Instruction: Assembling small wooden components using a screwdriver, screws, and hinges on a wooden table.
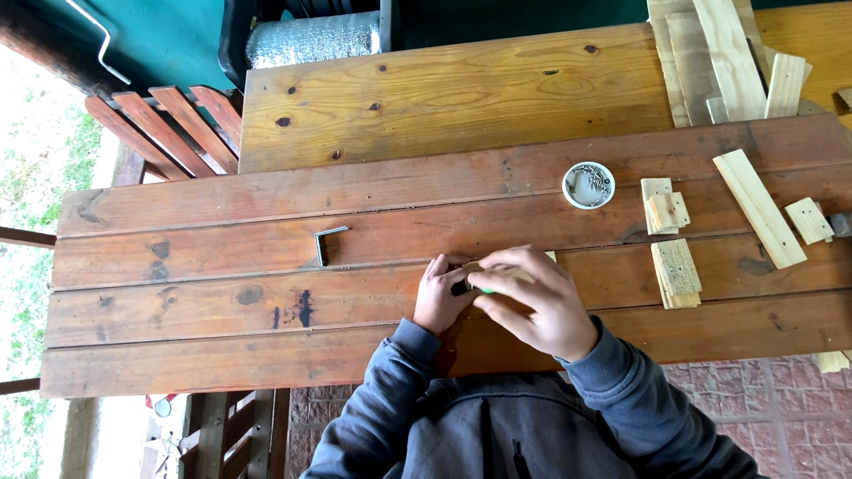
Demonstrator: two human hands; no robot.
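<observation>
My left hand (440,294) and my right hand (537,300) meet over the dark plank table (222,302), near its front edge. Between them sits a small light wood piece (473,266), mostly covered by my fingers. My left fingers pinch it from the left, along with a small dark part. My right hand curls over it from the right, and a bit of green (486,290) shows under its fingers. What the green thing is cannot be made out.
A metal L-bracket (327,244) lies left of my hands. A white round cup of screws (588,184) stands to the upper right. Small wood blocks (676,270) and longer slats (759,207) lie at the right. A lighter wooden table (444,93) abuts the far side.
</observation>
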